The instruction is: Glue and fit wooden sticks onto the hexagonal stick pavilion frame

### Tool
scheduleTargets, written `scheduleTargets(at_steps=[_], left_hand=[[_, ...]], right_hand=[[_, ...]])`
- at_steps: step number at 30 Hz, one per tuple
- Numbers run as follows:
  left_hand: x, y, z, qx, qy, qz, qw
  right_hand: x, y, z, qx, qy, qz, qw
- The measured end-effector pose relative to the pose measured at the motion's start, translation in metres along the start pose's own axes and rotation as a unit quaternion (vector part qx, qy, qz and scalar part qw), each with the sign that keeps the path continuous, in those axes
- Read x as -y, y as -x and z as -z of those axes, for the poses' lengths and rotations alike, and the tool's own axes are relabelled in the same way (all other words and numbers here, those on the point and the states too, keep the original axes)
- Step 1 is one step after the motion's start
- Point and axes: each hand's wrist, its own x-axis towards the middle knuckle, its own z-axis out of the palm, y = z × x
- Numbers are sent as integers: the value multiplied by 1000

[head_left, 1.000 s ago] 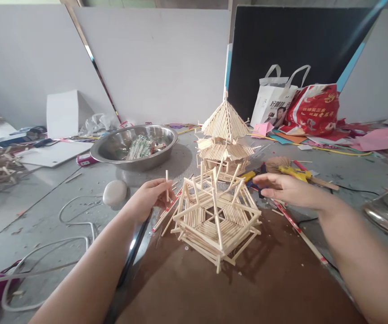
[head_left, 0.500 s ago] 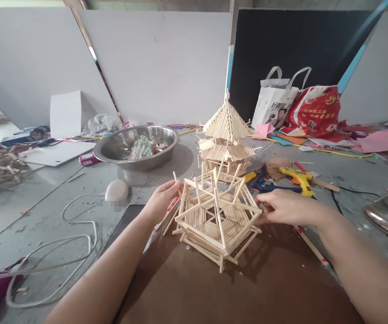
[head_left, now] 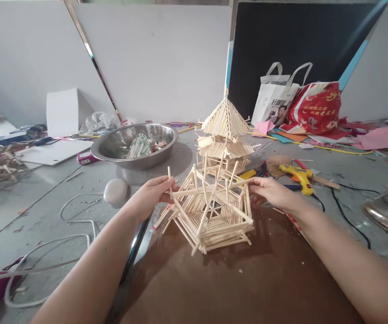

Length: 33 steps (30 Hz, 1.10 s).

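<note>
A six-sided frame of thin wooden sticks point(head_left: 226, 237) is held between my two hands above a brown board point(head_left: 234, 288). My left hand point(head_left: 153, 193) is closed on its left corner, close to a short upright stick. At the opposite corner my right hand point(head_left: 270, 192) pinches the frame, some fingers hidden behind it. Spokes meet in the middle of its slatted floor, and several sticks rise from it. Directly behind stands a stick pagoda model point(head_left: 227, 119) with a pointed roof, its lower part partly covered by the frame.
Left of the pagoda is a metal basin point(head_left: 133, 164) holding wrapped sticks. A yellow glue gun point(head_left: 298, 176) lies at right with its black cord. A white cable point(head_left: 89, 238) loops at left by a white rounded device point(head_left: 115, 191). Bags point(head_left: 318, 110) and coloured paper stand behind.
The stick frame has turned and its near edge has moved up and slightly left. My right hand has shifted up and left onto its corner; my left hand has moved slightly left.
</note>
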Motion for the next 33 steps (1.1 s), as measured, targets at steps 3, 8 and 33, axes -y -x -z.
scheduleTargets(at_steps=[3,8,33], left_hand=[[-3,4,2,48,-20,23,998],[-7,9,4,137,-28,34,990],[-6,15,-2,244,25,79,966]], right_hand=[[2,0,0,-2,-45,9,999],[2,1,2,-4,-135,12,991],[20,12,31,-30,103,49,993]])
